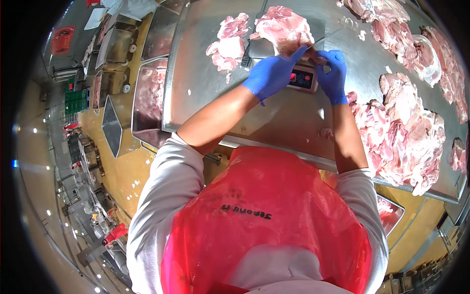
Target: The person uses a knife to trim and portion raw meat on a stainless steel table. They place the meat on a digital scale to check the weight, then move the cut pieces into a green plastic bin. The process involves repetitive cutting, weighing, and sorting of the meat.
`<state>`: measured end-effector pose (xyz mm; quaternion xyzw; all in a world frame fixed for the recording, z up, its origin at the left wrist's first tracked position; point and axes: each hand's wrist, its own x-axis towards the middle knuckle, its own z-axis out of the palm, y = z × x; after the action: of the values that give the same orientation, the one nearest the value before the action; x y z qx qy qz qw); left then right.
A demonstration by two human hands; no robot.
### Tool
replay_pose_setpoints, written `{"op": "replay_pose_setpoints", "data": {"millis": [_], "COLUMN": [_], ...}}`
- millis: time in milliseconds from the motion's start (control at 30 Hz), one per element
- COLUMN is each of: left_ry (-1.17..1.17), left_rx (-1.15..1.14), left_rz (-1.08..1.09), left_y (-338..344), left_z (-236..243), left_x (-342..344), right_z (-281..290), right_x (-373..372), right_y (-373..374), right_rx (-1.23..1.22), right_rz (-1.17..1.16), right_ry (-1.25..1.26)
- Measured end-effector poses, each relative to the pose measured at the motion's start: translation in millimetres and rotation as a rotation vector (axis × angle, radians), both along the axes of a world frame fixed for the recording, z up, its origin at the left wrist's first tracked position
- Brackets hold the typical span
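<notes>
My left hand, in a blue glove, is closed with its index finger reaching forward. A thin knife blade points from it toward the far right; the handle is hidden. My right hand, also in a blue glove, pinches a small bit of meat close to the left fingertips. Just beyond both hands lies a large piece of raw meat, on or against a digital scale. The scale's control panel, with a lit red display, shows between my hands.
Smaller meat pieces lie left of the scale on the steel table. A big meat pile sits at the right, with more meat at the far right. Beside the table's left edge stands a metal bin holding meat.
</notes>
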<state>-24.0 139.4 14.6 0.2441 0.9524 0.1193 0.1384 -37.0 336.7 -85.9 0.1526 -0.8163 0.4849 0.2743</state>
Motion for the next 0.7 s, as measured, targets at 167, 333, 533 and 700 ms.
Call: {"op": "replay_pose_setpoints", "data": {"millis": [167, 333, 533, 700], "left_ry": [-0.027, 0.056, -0.123, -0.054], "left_rx": [0.009, 0.022, -0.039, 0.137], "left_rz": [0.028, -0.010, 0.007, -0.028], "left_y": [8.4, -17.5, -56.3, -21.3], "left_z": [-2.9, -21.3, 4.4, -18.9], "left_x": [-0.2, 16.1, 48.6, 3.3], "right_z": [-5.3, -15.9, -14.9, -1.0], "right_x": [-11.0, -15.0, -1.0, 7.2], "right_y": [-9.1, -4.1, 6.3, -6.0], "right_rx": [0.054, 0.034, -0.032, 0.060], "right_rz": [-0.071, -0.094, -0.031, 0.079], "right_ry": [-0.033, -0.135, -0.216, -0.151]}}
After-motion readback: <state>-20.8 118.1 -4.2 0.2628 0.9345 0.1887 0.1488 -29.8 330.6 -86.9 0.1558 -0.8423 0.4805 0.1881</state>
